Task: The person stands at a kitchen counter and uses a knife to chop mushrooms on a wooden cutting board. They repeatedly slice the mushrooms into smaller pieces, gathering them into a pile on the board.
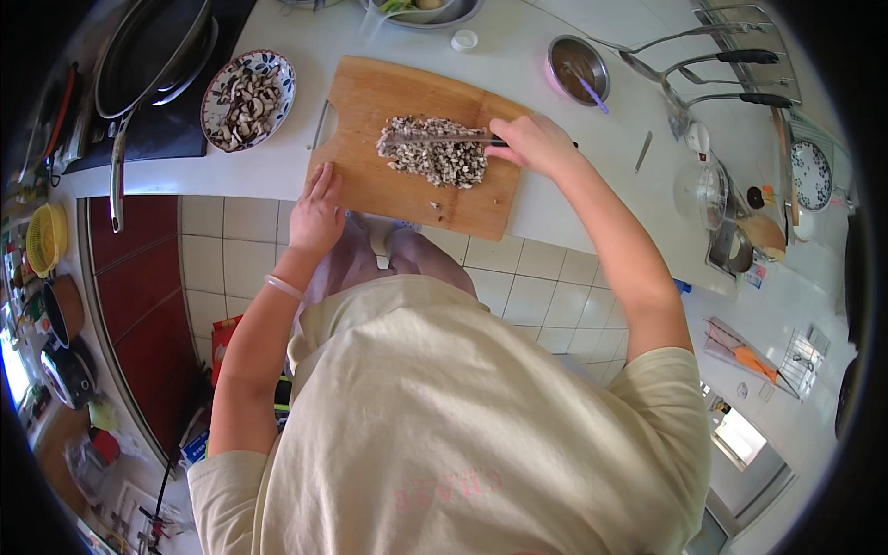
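My right hand (533,144) is closed around the black handle of a kitchen knife (444,138). The blade, seen nearly edge-on, lies across a heap of finely chopped mushrooms (444,165). Under the heap is a wooden cutting board (395,87), placed at an angle on the counter and jutting over its front edge. At the board's near left corner rests my left hand (318,211), fingers stretched flat on the wood and holding nothing. A few loose bits lie near the board's front edge. Left of the board, a patterned oval plate (285,81) carries sliced mushrooms (248,107).
A frying pan (149,55) stands on the black cooktop (173,132), its handle projecting past the front edge. Behind the board are a white cap (464,41) and a metal bowl (601,59) of brown liquid with a purple-handled utensil (590,91). Ladles and turners (721,59) hang at right.
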Available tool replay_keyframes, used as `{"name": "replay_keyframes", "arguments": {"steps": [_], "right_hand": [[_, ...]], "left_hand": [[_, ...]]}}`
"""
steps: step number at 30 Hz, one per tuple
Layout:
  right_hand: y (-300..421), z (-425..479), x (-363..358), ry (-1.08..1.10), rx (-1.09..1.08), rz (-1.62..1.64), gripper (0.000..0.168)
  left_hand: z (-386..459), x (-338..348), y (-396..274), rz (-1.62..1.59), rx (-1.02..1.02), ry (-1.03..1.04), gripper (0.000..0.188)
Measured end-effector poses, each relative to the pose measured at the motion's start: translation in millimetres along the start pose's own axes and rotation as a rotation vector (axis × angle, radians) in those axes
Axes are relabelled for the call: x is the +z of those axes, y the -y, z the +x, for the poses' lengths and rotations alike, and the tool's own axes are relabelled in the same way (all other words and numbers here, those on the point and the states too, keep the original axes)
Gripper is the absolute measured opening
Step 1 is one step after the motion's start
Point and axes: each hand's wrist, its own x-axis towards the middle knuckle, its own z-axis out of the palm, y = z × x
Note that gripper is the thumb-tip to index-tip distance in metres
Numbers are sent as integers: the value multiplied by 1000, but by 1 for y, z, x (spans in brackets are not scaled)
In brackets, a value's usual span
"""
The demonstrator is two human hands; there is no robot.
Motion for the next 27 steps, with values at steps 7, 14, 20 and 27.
{"name": "replay_keyframes", "arguments": {"steps": [7, 14, 20, 27], "right_hand": [[41, -55, 20, -94, 317, 177, 41], [90, -25, 102, -284, 496, 512, 41], [98, -18, 118, -248, 675, 571, 45], [109, -17, 131, -459, 748, 591, 42]], "left_hand": [[-1, 2, 2, 16, 10, -4, 51], [-2, 2, 4, 8, 31, 11, 52], [-2, 2, 4, -5, 51, -1, 52], [-2, -3, 4, 10, 37, 1, 52]]}}
